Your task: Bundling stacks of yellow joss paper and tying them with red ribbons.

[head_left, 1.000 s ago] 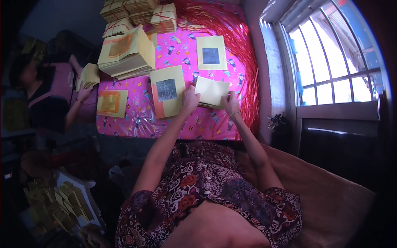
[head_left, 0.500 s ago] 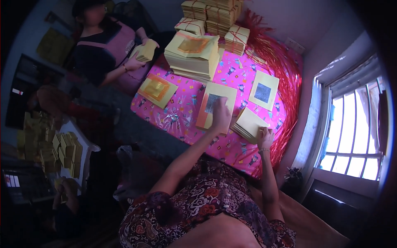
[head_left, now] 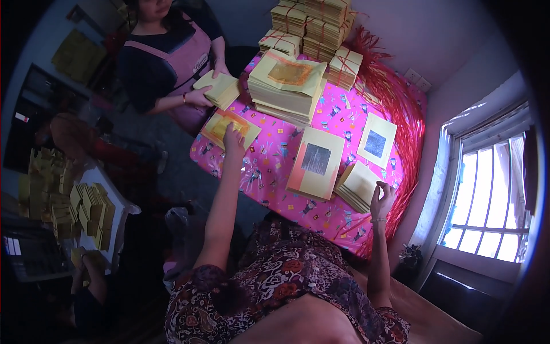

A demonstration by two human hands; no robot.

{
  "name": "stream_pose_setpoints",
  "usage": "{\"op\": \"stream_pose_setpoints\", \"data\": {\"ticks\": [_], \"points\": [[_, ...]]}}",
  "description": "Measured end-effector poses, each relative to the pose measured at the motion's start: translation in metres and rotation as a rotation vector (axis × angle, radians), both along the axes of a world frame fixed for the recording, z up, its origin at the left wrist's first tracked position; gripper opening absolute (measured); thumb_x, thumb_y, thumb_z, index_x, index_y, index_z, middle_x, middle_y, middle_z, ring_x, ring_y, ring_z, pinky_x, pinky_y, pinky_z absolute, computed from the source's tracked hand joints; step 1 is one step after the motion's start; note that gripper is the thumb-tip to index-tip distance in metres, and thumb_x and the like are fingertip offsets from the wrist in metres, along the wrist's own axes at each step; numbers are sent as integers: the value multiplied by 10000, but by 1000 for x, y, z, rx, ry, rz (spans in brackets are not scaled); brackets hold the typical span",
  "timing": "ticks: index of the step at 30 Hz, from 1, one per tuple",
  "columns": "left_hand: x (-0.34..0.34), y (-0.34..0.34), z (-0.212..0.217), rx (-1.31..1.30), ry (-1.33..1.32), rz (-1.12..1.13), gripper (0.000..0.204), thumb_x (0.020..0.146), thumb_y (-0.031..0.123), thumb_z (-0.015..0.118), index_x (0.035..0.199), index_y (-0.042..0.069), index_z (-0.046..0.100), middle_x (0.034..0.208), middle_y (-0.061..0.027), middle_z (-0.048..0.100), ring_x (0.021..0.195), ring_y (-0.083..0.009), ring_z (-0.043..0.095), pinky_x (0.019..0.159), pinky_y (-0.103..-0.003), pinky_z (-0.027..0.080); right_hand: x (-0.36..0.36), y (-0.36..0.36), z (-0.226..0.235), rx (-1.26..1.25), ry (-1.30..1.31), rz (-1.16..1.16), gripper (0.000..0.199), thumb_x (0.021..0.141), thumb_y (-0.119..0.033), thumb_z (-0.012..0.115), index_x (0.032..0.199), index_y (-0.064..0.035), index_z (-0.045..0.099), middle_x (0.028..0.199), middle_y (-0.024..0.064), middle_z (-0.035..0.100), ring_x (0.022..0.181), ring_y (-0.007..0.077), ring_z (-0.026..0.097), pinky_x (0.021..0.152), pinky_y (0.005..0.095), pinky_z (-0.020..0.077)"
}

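My left hand point(head_left: 234, 139) reaches to the table's left side, its fingertips on a yellow paper sheet with a gold foil square point(head_left: 217, 127). Its fingers look stretched out. At the right, my right hand point(head_left: 383, 198) is beside a small stack of folded yellow paper point(head_left: 356, 184). Those fingers are loosely bent, with nothing visible between them. Between my hands lies a pile of pale yellow sheets with a silver-grey square on top point(head_left: 317, 159) and an orange edge. Farther right is another sheet with a silver-grey square point(head_left: 376, 143).
A tall paper stack point(head_left: 281, 100) stands at the table's far side, with tied bundles point(head_left: 326, 31) behind it. Red strands point(head_left: 409, 149) hang along the right edge. A co-worker point(head_left: 177, 63) at the far left holds folded paper point(head_left: 219, 90). Another table point(head_left: 123, 212) bears paper bundles.
My left hand has moved from the silver-square sheet leftward to the gold-foil sheet. My right hand's fingers have come off the small stack's corner. The co-worker's paper is nearer the table.
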State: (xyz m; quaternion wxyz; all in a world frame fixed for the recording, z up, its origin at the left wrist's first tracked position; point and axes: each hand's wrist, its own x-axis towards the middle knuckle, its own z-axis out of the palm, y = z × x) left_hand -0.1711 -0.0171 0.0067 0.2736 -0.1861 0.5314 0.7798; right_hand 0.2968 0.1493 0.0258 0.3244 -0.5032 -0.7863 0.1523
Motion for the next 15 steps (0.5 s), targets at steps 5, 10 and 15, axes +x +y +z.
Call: {"op": "stream_pose_setpoints", "data": {"ticks": [5, 10, 15], "points": [[-41, -21, -1, 136, -15, -56, 893, 658, 618, 701, 1344, 146, 381, 1344, -89, 411, 1234, -246, 406, 958, -405, 358, -53, -15, 25, -245, 97, 290, 88, 788, -33, 609, 874, -40, 626, 790, 99, 613, 764, 256, 589, 718, 360, 446], [-31, -24, -18, 120, -62, -353, 593, 771, 475, 688, 1232, 146, 511, 1118, -50, 609, 948, -244, 619, 737, -411, 522, -136, -26, 34, -378, 81, 522, 84, 799, -86, 629, 869, -43, 650, 837, 127, 631, 813, 281, 616, 725, 368, 489], [1, -58, -33, 138, -237, -409, 500, 812, 347, 693, 1227, 127, 524, 1141, -44, 618, 1042, -220, 605, 809, -398, 521, -209, -29, 15, -373, -16, 669, 292, 831, -280, 639, 972, -24, 633, 958, 167, 614, 950, 340, 571, 825, 413, 467]]}}
